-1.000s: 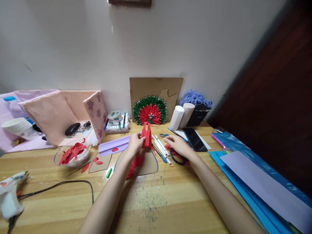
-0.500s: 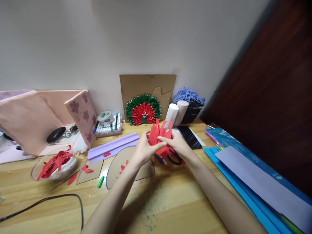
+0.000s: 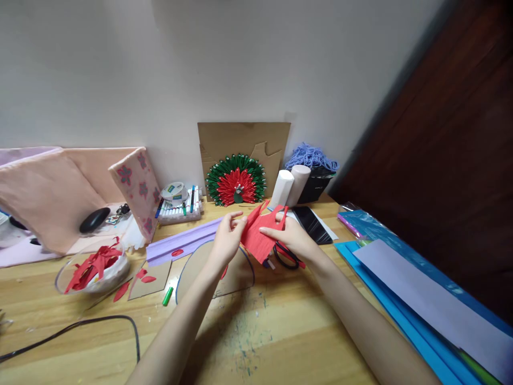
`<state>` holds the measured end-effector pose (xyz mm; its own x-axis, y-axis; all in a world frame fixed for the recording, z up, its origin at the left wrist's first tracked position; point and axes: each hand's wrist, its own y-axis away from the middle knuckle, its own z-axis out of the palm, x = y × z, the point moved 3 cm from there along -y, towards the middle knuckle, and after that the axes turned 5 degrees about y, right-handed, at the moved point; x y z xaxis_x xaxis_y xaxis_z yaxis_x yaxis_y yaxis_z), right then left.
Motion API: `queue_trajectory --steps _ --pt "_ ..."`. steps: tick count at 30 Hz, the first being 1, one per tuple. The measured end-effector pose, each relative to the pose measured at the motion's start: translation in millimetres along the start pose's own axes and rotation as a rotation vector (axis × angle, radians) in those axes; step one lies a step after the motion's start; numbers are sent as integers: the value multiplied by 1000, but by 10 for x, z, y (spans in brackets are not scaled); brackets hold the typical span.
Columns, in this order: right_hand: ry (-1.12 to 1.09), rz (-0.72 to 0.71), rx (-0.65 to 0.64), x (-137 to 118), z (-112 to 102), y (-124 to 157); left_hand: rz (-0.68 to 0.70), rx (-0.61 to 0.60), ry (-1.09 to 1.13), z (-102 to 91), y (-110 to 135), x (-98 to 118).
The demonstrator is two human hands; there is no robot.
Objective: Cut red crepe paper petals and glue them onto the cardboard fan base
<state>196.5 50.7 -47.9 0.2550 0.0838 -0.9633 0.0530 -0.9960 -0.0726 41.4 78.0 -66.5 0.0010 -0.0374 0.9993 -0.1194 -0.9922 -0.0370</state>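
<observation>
A piece of red crepe paper [image 3: 262, 235] with cut, uneven upper edges hangs between my two hands above the table. My left hand [image 3: 226, 235] pinches its left edge. With the thumb across its front, my right hand [image 3: 294, 235] grips the right side. Under the right hand lie black-handled scissors [image 3: 286, 261], partly covered by the hand and the paper. A rounded cardboard piece [image 3: 240, 278] with a blue outline is below my left forearm, which hides part of it and its red petals.
On the left are a clear bowl [image 3: 124, 263] of red scraps, a green marker cap [image 3: 167, 296] and purple paper [image 3: 160, 252]. A green-and-red peacock craft [image 3: 236, 184] leans at the back. A phone [image 3: 312, 224] and blue sheets [image 3: 372, 278] lie right.
The red paper has been spread and turned, so a wider flat face shows. My left hand has shifted slightly left, while the right stays nearly in place.
</observation>
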Motion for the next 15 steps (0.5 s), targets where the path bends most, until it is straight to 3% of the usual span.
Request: queue_trajectory --steps 7,15 --pt "42 33 60 29 4 25 186 -37 -317 59 106 62" --pt "-78 45 24 42 -12 3 180 -27 -282 -61 32 57"
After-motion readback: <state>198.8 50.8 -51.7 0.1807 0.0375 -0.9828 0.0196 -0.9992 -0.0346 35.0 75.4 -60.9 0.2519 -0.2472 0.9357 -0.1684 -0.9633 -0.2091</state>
